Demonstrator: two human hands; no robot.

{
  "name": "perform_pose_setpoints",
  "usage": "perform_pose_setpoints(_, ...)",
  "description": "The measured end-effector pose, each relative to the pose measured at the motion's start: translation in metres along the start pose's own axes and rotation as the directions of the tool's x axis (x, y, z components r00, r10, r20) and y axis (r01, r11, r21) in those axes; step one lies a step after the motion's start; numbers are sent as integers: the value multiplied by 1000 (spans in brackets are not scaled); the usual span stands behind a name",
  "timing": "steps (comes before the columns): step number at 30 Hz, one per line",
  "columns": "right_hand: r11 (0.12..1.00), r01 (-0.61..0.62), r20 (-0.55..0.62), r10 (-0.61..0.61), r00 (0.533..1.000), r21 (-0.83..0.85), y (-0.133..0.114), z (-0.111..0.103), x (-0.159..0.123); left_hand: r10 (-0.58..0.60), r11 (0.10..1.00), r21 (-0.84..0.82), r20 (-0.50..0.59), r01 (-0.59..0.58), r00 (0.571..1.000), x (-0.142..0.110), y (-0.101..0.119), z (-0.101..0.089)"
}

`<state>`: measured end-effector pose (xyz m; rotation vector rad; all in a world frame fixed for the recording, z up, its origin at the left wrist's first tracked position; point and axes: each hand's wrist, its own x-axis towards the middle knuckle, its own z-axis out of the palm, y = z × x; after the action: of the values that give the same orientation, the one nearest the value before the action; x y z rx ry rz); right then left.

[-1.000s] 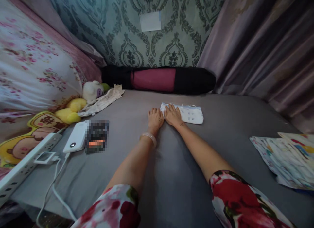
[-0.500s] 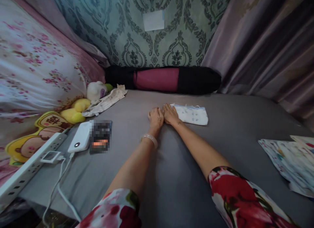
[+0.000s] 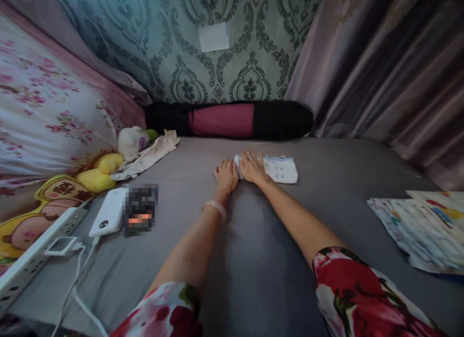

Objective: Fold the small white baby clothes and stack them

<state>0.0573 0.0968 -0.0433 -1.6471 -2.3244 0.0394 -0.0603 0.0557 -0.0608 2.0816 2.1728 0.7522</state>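
- One folded white cloth (image 3: 286,170), blue along its far edge, lies on the grey sheet (image 3: 259,259); clock centred on the hands, 12 pointing away from the wearer.
- Right hand (image 3: 253,168): palm down on the cloth's 9 o'clock end, fingers extended, pressed flat rather than clenched. Remainder of cloth runs out toward 3.
- Left hand (image 3: 226,176): palm down at that same end, just beside the right hand. Whether its fingers pinch the edge, cannot tell.
- Pale bracelet (image 3: 216,210) on left wrist; floral sleeves on both arms.
- At 12: black-and-maroon roll (image 3: 221,120) along the patterned wall (image 3: 250,61).
- Around 9: yellow plush (image 3: 96,177), long pale cloth (image 3: 148,157).
- Between 8 and 9: white power bank (image 3: 108,212), cable attached, beside a pixelated object (image 3: 139,209). Farther out, white power strip (image 3: 32,262).
- Between 3 and 4: stack of printed cloths (image 3: 424,235), well apart from both hands.
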Motion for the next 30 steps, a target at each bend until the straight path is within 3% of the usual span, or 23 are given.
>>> perform_pose_setpoints(4, 997, -54, -15, 54, 998, -45, 21, -8, -15, 177, 979, 86, 85, -184, 981, -5, 4, -1)
perform_pose_setpoints(7, 996, -59, 9, 60, 998, -64, 30, -6, -23, 223, 965, 104, 172, -243, 959, -5, 6, -1)
perform_pose_setpoints(12, 995, -61, 10, 62, 998, -78, 29, 1, -27, 223, 958, 118, 256, -260, 941, -3, 6, 0)
perform_pose_setpoints(20, 997, -70, 81, 71, 994, -25, 33, -4, -24, 215, 965, 96, 237, -244, 947, -3, 5, 2)
perform_pose_setpoints(25, 992, -115, 24, 116, 993, -45, 47, -13, -33, 214, 967, 87, 229, -239, 950, -3, 5, 2)
perform_pose_setpoints(30, 988, -152, 47, 154, 987, -36, 55, -10, -41, 206, 969, 82, 239, -231, 949, -3, 5, 2)
